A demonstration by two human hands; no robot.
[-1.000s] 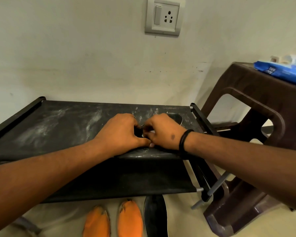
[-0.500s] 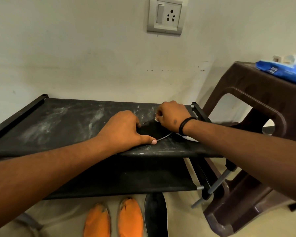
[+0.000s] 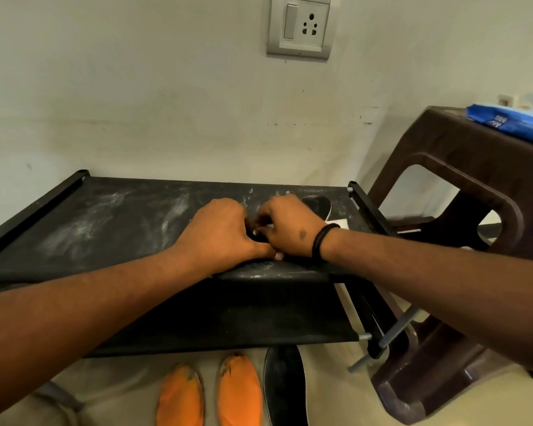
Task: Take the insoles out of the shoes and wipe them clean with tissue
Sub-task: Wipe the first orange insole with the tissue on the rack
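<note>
A black insole lies on the dusty top shelf of the black shoe rack, mostly hidden under my hands; only its far rounded end shows. My left hand holds its near end down with curled fingers, thumb along the shelf's front edge. My right hand sits right beside it on the insole and pinches a white tissue, of which small bits show at the fingertips and by the wrist. Two orange insoles and another black insole lie on the floor below.
A brown plastic stool stands close to the rack's right side, with a blue tissue pack on top. A switch and socket plate is on the wall behind. The rack's lower shelf juts out toward me.
My right hand went out to the insole's far end with the tissue and has come back against my left hand. The left hand has stayed put on the insole.
</note>
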